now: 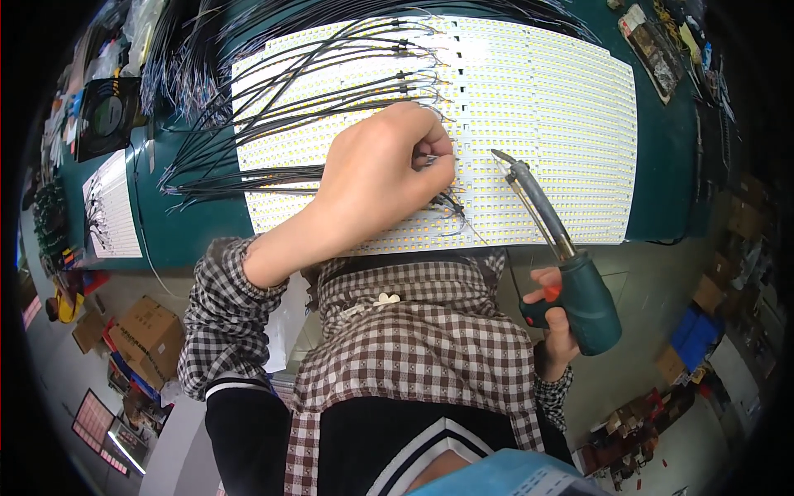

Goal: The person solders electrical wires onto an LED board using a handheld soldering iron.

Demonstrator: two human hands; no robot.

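A large white LED panel (571, 124), dotted with rows of small yellow chips, lies on the green table. Over its middle, my left hand (376, 169) is closed in a pinch on thin wires; the exact ends between the fingertips are mostly hidden. Bundles of black wires (285, 175) run from the left under this hand. My right hand (556, 318) grips a green soldering gun (591, 306) at the panel's front edge. The gun's metal tip (500, 155) points up and left, just right of my left fingertips. Whether it touches the panel cannot be told.
More black wires (331, 70) lie across the panel's upper left, their ends along its middle column. A black fan (107, 118) and a smaller white panel (113, 207) sit at the left. A dark, worn block (651, 51) lies at the far right. Cardboard boxes (147, 339) stand on the floor.
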